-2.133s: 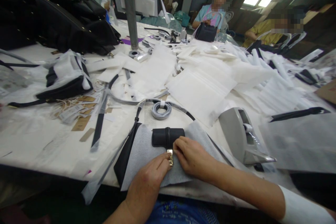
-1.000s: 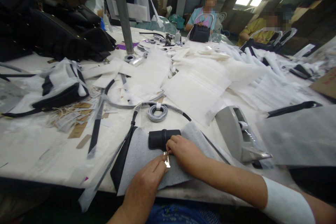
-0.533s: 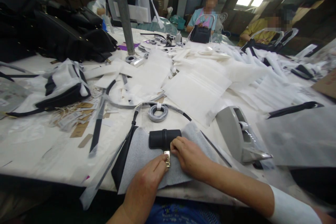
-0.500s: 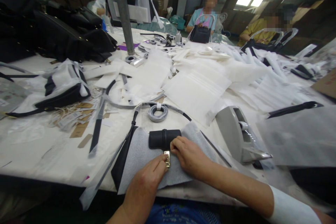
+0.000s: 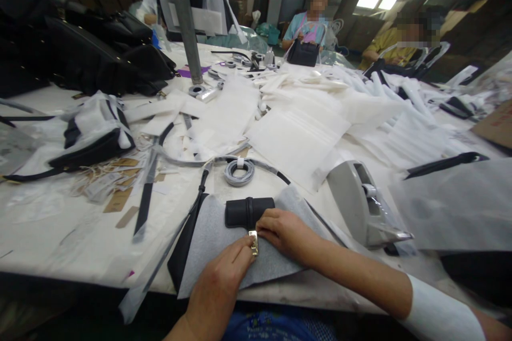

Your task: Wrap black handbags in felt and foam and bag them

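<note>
A black handbag [image 5: 183,256] lies flat at the table's front edge, with a grey felt-like sheet [image 5: 216,261] over it. On the sheet rests the bag's black flap or tab piece [image 5: 236,213], crossed by a raised band. A gold metal clasp [image 5: 255,245] sits just below that band. The fingers of my left hand [image 5: 224,277] press together on the clasp's left side. My right hand [image 5: 286,234] is closed at the clasp's upper right, close under the black piece; whatever lies between its fingertips is hidden.
A grey tape dispenser [image 5: 356,202] stands to the right and a wrapped grey coil [image 5: 239,171] behind the bag. White sheets [image 5: 296,122] cover the middle. Paper tags [image 5: 120,200] and black bags [image 5: 92,53] lie left. A metal post [image 5: 184,21] rises ahead; several people work beyond.
My right hand has shifted slightly left and down, closer to the clasp. My left hand stays on the clasp. The whole view has drifted a little.
</note>
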A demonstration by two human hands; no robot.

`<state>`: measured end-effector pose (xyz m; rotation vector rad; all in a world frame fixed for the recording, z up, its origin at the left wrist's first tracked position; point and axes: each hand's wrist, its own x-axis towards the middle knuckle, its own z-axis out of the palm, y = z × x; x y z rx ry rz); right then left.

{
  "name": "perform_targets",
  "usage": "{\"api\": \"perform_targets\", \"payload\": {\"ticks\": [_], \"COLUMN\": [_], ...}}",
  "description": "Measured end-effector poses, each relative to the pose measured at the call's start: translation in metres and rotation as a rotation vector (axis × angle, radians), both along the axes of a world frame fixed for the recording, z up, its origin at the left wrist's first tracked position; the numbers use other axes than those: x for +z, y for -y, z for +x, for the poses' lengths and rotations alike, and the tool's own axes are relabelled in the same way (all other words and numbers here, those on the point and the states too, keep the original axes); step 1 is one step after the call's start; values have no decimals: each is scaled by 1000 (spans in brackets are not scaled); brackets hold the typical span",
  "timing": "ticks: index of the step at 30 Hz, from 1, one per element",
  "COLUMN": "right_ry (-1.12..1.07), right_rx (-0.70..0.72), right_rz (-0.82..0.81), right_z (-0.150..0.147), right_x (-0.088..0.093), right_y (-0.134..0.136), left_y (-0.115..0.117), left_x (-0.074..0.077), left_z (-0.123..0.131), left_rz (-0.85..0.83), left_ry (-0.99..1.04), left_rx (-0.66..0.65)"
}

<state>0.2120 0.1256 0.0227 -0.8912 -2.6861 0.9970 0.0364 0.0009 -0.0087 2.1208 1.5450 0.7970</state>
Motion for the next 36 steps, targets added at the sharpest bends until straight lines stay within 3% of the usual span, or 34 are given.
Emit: {"api": "perform_targets", "payload": {"ticks": [5,13,20,22,27,31,36], "right_ry": [-74,-102,-124,-129,-122,-138,-114], "right_rx": [7,-105,-214,-231,-255,-236,-206], "right_rz": [-34,-133,-200,-215,-227,-197,-173], "right_z": [4,4,2,1,1,2,3], "right_x": [-4,8,-1,-2,-4,-5,-5], "right_y": [2,13,25,26,29,31,32], "left_y": [0,-2,-6,-9,-23,-39,-55], "left_x": [2,7,15,18,28,38,44], "left_z": [1,2,-2,-5,-9,-10,-7], "left_rz": [13,36,-9,-52,-211,-390,-579], "left_ry": [23,28,108,157,220,157,230], "left_rx": [9,38,40,53,234,225,270]}}
